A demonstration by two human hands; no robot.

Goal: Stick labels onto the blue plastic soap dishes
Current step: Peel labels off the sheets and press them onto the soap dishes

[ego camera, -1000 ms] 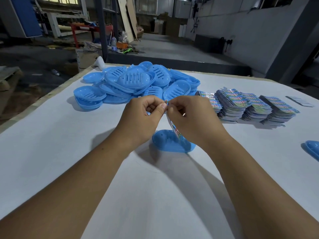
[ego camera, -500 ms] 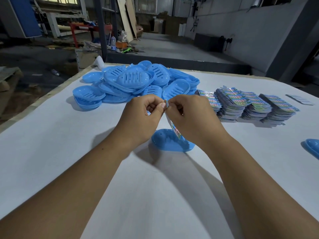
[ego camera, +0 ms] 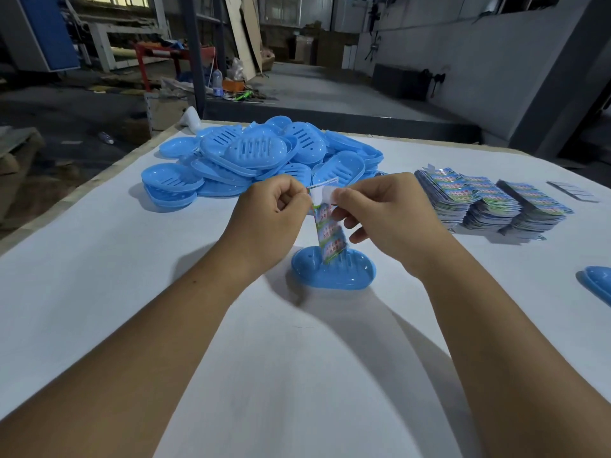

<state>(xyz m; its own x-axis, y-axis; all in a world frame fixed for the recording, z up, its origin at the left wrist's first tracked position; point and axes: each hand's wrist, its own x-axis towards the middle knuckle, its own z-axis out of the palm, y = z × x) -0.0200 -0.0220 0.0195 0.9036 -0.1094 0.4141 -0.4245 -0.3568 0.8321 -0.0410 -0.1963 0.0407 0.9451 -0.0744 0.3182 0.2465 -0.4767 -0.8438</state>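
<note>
Head view. Left hand (ego camera: 269,216): fingers curled, pinching label strip (ego camera: 329,231) at its top corner. Right hand (ego camera: 385,214): thumb and forefinger pinching the white peeled flap beside. Strip hangs below both fingertips onto soap dish (ego camera: 334,271) on table (ego camera: 99,276).

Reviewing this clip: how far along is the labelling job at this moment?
Early. Done: possibly one dish at the right edge. In hand: left hand and right hand peel a label over one dish. Left: the pile.
</note>
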